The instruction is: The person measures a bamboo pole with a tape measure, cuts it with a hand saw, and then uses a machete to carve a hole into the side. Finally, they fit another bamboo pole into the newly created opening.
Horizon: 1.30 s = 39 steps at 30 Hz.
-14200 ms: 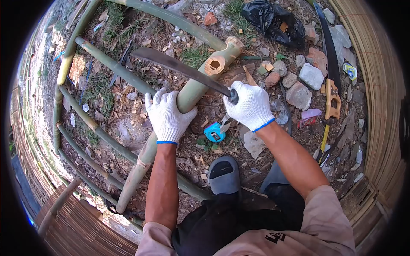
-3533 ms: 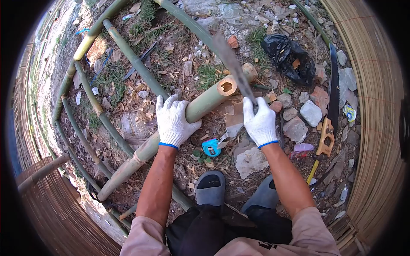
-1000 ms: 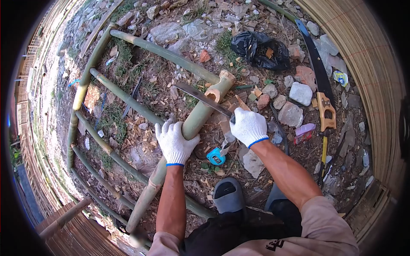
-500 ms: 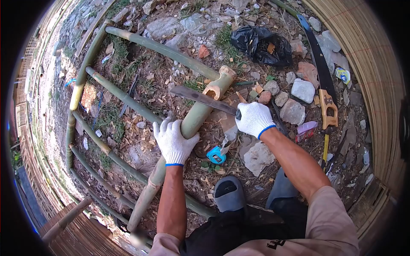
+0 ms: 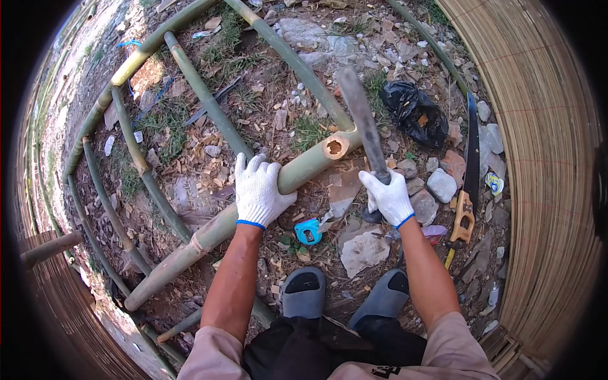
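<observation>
A thick green bamboo pole (image 5: 309, 166) lies diagonally across the middle, with a round hole (image 5: 335, 147) cut near its upper end. My left hand (image 5: 261, 194), in a white knitted glove, is wrapped round the pole below that hole. Gloved the same way, my right hand (image 5: 389, 195) is closed on the dark handle of a machete. The machete blade (image 5: 362, 117) points up and away, tilted left and slightly blurred, just right of the pole's holed end. Thinner bamboo rails (image 5: 204, 95) join the thick pole to another bamboo pole (image 5: 140, 56) on the left.
A blue tape measure (image 5: 308, 232) lies on the ground near my sandals (image 5: 304, 292). To the right are a handsaw (image 5: 470, 171), pale rocks (image 5: 365, 253) and a black plastic bag (image 5: 415, 114). Wood chips litter the soil. A slatted bamboo screen (image 5: 525, 158) borders the right side.
The machete has swung from lying across the pole at the hole to pointing upward, off the pole. My left hand still grips the pole, which looks more slanted as the view shifted.
</observation>
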{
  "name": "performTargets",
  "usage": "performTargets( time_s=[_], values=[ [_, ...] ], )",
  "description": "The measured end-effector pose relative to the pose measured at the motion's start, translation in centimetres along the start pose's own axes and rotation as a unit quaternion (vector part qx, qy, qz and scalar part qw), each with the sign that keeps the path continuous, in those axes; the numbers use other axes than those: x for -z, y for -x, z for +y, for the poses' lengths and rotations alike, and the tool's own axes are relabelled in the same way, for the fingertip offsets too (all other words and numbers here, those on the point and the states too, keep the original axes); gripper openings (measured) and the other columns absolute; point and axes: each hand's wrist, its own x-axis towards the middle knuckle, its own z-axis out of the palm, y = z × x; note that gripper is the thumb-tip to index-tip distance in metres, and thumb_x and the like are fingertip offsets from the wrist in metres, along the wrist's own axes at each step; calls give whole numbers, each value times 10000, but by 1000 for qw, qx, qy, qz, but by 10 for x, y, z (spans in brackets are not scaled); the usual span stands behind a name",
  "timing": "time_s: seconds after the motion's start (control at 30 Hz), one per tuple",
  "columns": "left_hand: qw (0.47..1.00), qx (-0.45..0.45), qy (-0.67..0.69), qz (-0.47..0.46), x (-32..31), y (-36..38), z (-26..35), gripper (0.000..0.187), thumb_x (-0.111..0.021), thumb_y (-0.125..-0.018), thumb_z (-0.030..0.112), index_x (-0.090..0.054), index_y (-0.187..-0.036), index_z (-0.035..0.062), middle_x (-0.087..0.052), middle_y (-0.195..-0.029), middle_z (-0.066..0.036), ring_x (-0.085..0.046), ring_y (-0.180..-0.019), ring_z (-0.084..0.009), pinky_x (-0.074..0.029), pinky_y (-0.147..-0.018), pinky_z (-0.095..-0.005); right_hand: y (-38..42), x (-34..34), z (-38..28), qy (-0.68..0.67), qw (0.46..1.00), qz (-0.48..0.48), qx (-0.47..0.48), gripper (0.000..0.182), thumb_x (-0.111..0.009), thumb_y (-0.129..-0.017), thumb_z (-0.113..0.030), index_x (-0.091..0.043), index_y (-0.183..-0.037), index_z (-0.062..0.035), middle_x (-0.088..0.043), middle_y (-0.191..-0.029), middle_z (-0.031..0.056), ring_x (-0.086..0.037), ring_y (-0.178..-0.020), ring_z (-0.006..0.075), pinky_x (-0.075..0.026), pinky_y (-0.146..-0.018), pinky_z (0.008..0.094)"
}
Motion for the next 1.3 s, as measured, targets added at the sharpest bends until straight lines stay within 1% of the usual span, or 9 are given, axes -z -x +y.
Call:
performTargets(
  time_s=[0.23, 0.43, 0.47, 0.57, 0.97, 1.07, 1.13, 1.17, 1.3],
  values=[
    [999, -15, 28, 12, 1, 1, 0, 618, -887, -625, 423, -745, -1112, 70, -715, -1184, -170, -578, -1299, -340, -255, -1250, -582, 17, 14, -11, 216, 973, -2, -85, 340, -828, -888, -327, -648, -877, -39, -611, -690, 23, -576, -554, 146, -477, -542, 346],
    [999, -18, 34, 16, 1, 3, -3, 615, -897, -628, 438, -742, -1083, 56, -720, -1136, -188, -577, -1294, -355, -251, -1249, -585, 55, 92, -44, 584, 781, 104, 196, 449, -810, -840, -428, -727, -989, -12, -691, -785, 156, -679, -751, 309, -541, -753, 422],
    [999, -20, 41, 19, 0, 3, -4, 615, -897, -628, 438, -742, -1083, 56, -720, -1136, -188, -577, -1294, -355, -251, -1249, -585, 69, 102, -45, 520, 842, 114, 84, 444, -820, -838, -416, -718, -974, -6, -697, -797, 168, -686, -752, 316, -546, -755, 432],
    [998, -23, 48, 18, -2, 2, -5, 602, -896, -637, 440, -739, -1067, 50, -722, -1112, -193, -577, -1294, -362, -251, -1245, -591, 100, 109, -57, 557, 822, 115, 2, 455, -823, -845, -422, -710, -985, -4, -713, -812, 196, -712, -750, 349, -558, -727, 435],
    [993, -38, 93, 55, -2, 0, -9, 564, -861, -749, 489, -757, -1089, 51, -740, -1103, -170, -611, -1256, -364, -289, -1215, -593, 96, 114, -55, 719, 688, 27, -97, 464, -788, -835, -437, -704, -1018, -19, -745, -968, 267, -725, -959, 448, -579, -863, 505],
    [947, 9, 262, 184, -9, 6, -29, 388, -838, -872, 331, -770, -1117, 38, -759, -1108, -116, -686, -1124, -267, -484, -1059, -444, 74, 128, -58, 719, 678, -39, -147, 628, -843, -747, -492, -715, -1096, 14, -747, -998, 277, -730, -974, 444, -577, -880, 492],
    [737, 223, 622, 143, 3, 19, -45, 343, -823, -929, 271, -759, -1148, 14, -764, -1061, -78, -682, -1011, -155, -543, -914, -322, 56, 146, -46, 750, 649, -73, -104, 720, -874, -681, -536, -735, -1113, 24, -751, -1026, 278, -736, -985, 430, -577, -887, 479],
    [707, 223, 630, 232, 10, 32, -59, 253, -753, -1002, 173, -749, -1186, -2, -753, -1092, -47, -650, -970, -94, -543, -858, -282, 45, 142, -50, 762, 627, -103, -123, 718, -874, -673, -540, -748, -1102, 21, -753, -1024, 277, -740, -982, 425, -577, -885, 477],
    [737, 356, 482, 313, 62, 149, -99, 273, -763, -991, 134, -732, -1210, -27, -740, -1143, -62, -662, -1018, -121, -538, -933, -296, 4, 136, -70, 781, 601, -126, -112, 689, -870, -667, -534, -762, -1031, 41, -751, -959, 283, -751, -929, 414, -579, -855, 477]
  ],
)
